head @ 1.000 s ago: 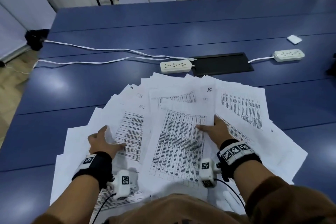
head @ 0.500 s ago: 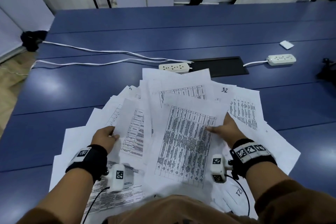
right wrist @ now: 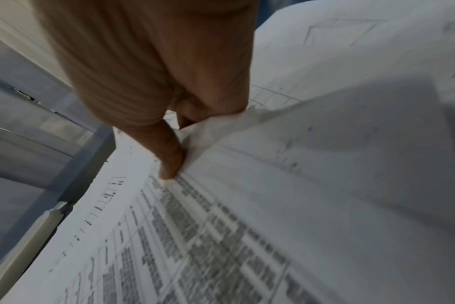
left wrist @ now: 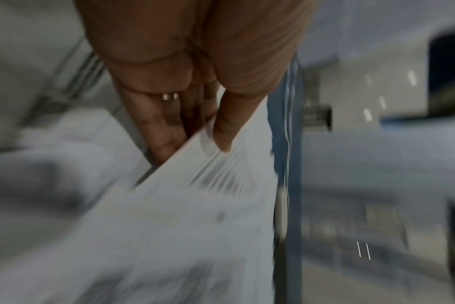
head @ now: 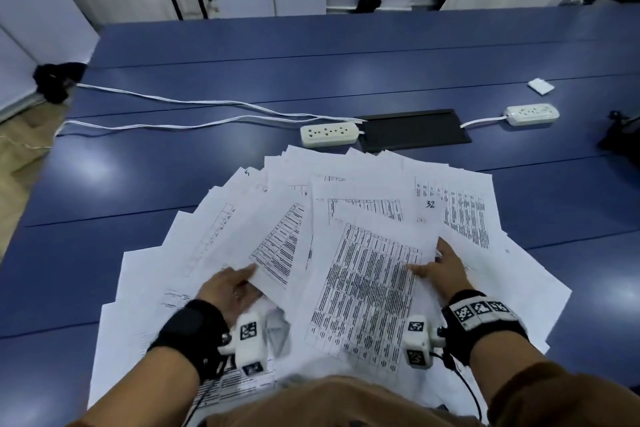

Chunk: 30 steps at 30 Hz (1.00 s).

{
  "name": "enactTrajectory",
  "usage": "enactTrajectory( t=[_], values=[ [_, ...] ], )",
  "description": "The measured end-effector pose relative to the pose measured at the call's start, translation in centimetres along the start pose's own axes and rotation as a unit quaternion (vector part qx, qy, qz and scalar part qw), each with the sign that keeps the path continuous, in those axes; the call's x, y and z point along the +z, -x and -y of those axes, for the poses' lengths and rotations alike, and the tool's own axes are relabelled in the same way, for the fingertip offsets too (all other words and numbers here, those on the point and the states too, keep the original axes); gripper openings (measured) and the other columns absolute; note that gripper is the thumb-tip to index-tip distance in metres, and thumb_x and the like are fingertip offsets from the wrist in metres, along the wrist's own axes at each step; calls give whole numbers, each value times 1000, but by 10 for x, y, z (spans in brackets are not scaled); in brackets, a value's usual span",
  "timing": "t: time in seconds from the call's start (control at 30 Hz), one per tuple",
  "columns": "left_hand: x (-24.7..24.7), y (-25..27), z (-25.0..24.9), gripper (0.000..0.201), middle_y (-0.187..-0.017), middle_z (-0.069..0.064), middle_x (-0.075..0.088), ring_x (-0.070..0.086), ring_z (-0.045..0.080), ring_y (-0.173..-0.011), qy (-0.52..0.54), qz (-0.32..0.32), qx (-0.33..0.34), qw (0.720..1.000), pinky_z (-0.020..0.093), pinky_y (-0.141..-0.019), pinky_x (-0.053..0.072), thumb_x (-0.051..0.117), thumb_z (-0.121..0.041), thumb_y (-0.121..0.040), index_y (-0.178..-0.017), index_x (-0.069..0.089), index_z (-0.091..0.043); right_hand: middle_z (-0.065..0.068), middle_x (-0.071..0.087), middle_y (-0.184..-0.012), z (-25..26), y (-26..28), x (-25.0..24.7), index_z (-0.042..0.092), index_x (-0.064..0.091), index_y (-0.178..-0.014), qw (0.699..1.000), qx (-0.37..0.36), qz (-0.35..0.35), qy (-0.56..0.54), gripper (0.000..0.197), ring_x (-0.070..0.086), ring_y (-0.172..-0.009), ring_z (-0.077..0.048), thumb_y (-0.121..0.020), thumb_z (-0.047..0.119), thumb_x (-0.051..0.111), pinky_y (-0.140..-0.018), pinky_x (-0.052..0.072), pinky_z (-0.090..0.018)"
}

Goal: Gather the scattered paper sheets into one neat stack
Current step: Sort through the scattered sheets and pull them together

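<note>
Several white printed paper sheets [head: 363, 204] lie fanned out and overlapping on the blue table [head: 311, 55], near its front edge. My left hand [head: 235, 284] pinches the near corner of a printed sheet [head: 277, 246] on the left of the fan; the left wrist view shows the thumb on top of that sheet [left wrist: 195, 205] and fingers under it. My right hand [head: 440, 267] grips the right edge of the top table-printed sheet [head: 370, 288], thumb on top, fingers tucked under. In the right wrist view the thumb presses that sheet [right wrist: 221, 236].
Beyond the papers lie a white power strip [head: 329, 134] with long white cables [head: 194, 104], a black cable hatch [head: 414, 130] set into the table, a second power strip [head: 531, 114] at right and a small white pad [head: 540, 86]. Bare table stretches behind.
My left hand has slid right and forward, taking hold of a sheet's corner and swinging it toward the centre. The right hand keeps its hold on the top sheet, which has come down flatter.
</note>
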<state>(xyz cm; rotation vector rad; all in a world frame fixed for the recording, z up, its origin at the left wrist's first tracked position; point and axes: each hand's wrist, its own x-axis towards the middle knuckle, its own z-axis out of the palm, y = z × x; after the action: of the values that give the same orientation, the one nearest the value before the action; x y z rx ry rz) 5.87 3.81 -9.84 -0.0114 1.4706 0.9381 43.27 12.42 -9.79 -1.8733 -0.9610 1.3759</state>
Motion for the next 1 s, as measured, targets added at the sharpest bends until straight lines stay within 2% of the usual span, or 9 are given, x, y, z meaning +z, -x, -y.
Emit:
enactTrajectory(
  t=[0.13,0.23,0.4,0.47,0.63,0.73,0.83,0.9,1.0],
  values=[
    [30,9,29,38,-51,8,46,45,17,-38,-178,-65,37,981,23,-46,45,62,-26,-92,-65,47,-3,-12,68,-115,1,9,9,14,54,-133,999,-36,11,-27,57,64,-104,-28,-82,-4,70,-97,49,-46],
    [53,19,25,27,-71,8,56,54,21,-60,-192,-32,83,977,31,-65,51,54,-27,-97,-78,50,-7,-7,70,-108,5,16,16,11,65,-116,996,-70,-7,60,30,64,-101,-26,-87,16,71,-96,50,-45],
    [49,12,-2,26,-66,15,55,58,32,-68,-245,-81,147,955,43,-68,54,55,-17,-95,-74,52,-2,-14,65,-91,11,17,10,1,67,-99,991,-46,-38,123,19,61,-88,-28,-87,16,70,-81,48,-35],
    [39,8,-15,21,-79,20,59,61,37,-80,-311,-96,158,932,46,-77,54,56,-17,-95,-83,56,1,-16,64,-90,13,16,3,3,63,-93,990,-33,-30,134,14,59,-86,-28,-87,14,69,-76,45,-33],
    [22,-1,-36,23,-82,22,60,64,39,-82,-437,-70,113,890,40,-65,52,59,-17,-94,-94,60,6,-11,66,-86,20,14,-7,13,62,-86,989,-13,62,132,9,62,-90,-32,-88,18,69,-90,52,-46],
    [35,-4,-31,36,-116,23,60,58,40,-108,-409,-85,182,890,39,-87,47,61,-9,-91,-124,51,5,-13,68,-94,25,14,2,8,63,-100,988,-6,94,124,19,63,-98,-34,-86,19,71,-95,49,-47],
    [55,-8,-29,50,-133,23,49,47,39,-122,-378,-207,253,866,42,-102,35,58,-9,-91,-136,39,1,-17,69,-100,28,14,13,3,66,-109,989,-57,40,132,25,64,-99,-35,-88,17,68,-92,51,-45],
    [64,-10,-29,59,-140,24,42,39,40,-130,-403,-269,215,848,43,-108,25,57,-16,-92,-142,32,0,-10,67,-99,30,18,21,1,65,-112,985,-89,-8,145,27,64,-98,-29,-91,18,64,-88,49,-38],
    [77,-10,-24,65,-147,26,32,37,43,-132,-403,-232,188,865,45,-110,28,55,-17,-93,-147,24,-1,-7,63,-115,30,23,40,5,58,-124,989,-74,22,127,32,58,-109,-26,-97,22,55,-95,44,-39]
  ],
)
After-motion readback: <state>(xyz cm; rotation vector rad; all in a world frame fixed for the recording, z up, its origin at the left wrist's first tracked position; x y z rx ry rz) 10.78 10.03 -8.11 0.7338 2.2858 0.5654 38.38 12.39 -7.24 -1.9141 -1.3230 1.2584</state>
